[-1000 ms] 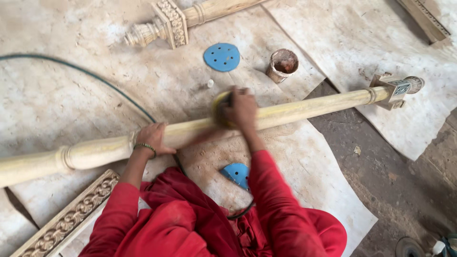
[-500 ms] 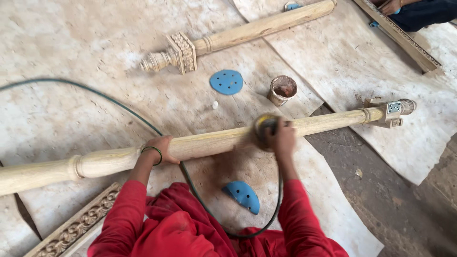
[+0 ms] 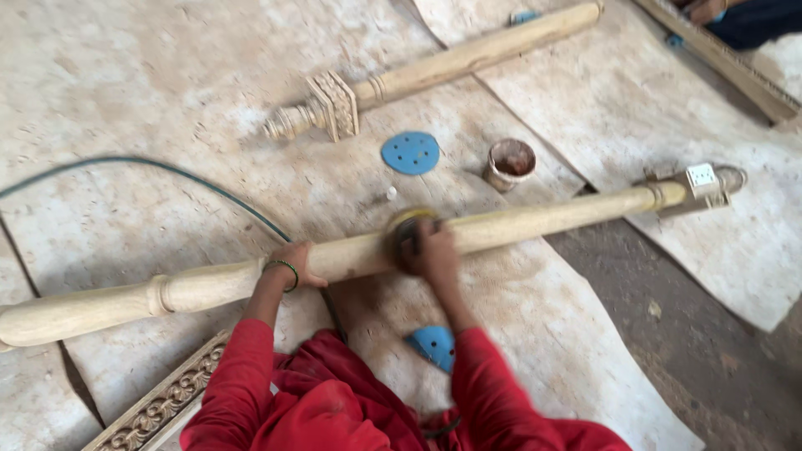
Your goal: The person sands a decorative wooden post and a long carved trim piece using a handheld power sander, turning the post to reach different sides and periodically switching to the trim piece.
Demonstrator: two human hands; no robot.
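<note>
The right hand (image 3: 436,250) and its sander (image 3: 407,238) sit nearer mid-frame on the post (image 3: 535,221) than half a second ago, blurred. That hand is closed around the sander, pressed on the post crossing the frame from lower left to right. The left hand (image 3: 294,263) curls over the post left of centre, arm straight.

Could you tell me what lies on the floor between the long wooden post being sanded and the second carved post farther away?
In the head view, a blue sanding disc and a small round pot lie between the long post and the carved post.
</note>
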